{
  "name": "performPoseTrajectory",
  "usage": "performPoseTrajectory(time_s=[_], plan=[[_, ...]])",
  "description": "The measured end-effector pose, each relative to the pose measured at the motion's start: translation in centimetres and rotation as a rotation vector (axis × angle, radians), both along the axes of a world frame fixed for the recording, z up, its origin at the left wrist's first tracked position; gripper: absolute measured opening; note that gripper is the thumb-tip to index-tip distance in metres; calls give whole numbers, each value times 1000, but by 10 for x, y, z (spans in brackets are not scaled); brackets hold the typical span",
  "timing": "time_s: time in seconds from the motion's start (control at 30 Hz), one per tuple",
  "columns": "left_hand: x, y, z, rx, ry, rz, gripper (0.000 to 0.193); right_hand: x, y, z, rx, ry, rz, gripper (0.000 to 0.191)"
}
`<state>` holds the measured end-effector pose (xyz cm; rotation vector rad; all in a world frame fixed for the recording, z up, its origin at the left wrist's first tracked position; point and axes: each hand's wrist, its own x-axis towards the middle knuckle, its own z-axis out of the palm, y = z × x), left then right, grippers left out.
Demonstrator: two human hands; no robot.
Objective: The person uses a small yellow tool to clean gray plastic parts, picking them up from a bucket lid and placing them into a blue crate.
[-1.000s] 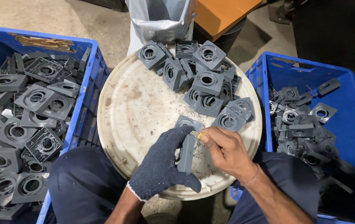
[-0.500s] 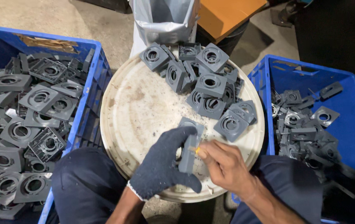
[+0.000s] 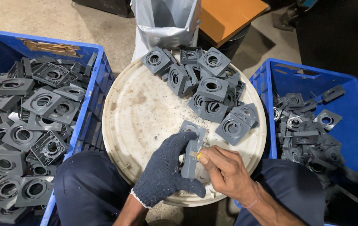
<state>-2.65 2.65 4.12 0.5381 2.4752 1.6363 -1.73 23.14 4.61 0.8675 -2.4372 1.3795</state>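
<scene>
My left hand [image 3: 166, 169], in a dark knitted glove, grips a grey square plastic part [image 3: 190, 157] on edge over the near side of a round white lid [image 3: 141, 113]. My bare right hand [image 3: 227, 171] pinches a small yellow-handled blade [image 3: 196, 155] against that part's edge. A second grey part [image 3: 192, 128] lies flat just beyond the held one. A heap of several grey square parts [image 3: 206, 86] with round holes covers the far right of the lid.
A blue crate [image 3: 85, 121] full of grey parts stands at my left. Another blue crate [image 3: 308, 73] at my right holds fewer, smaller-looking parts. A grey plastic bag [image 3: 166, 21] and an orange board [image 3: 225, 14] stand beyond the lid. My knees frame the lid.
Both hands have stayed together on the held part, shifting slightly right along the lid's near side. The heap and crates are unchanged.
</scene>
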Motion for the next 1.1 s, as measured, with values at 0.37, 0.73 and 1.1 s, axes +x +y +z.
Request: performPoseTrajectory(time_s=[0.37, 0.73, 1.1], plan=[[0, 1, 18, 313, -251, -31, 119, -19, 15, -12, -27, -7, -89, 17], [6, 1, 5, 348, -230, -95, 122, -7, 1, -6, -20, 122, -3, 15], [2, -1, -4, 452, -178, 19, 106, 5, 2, 1, -165, -167, 259, 17]])
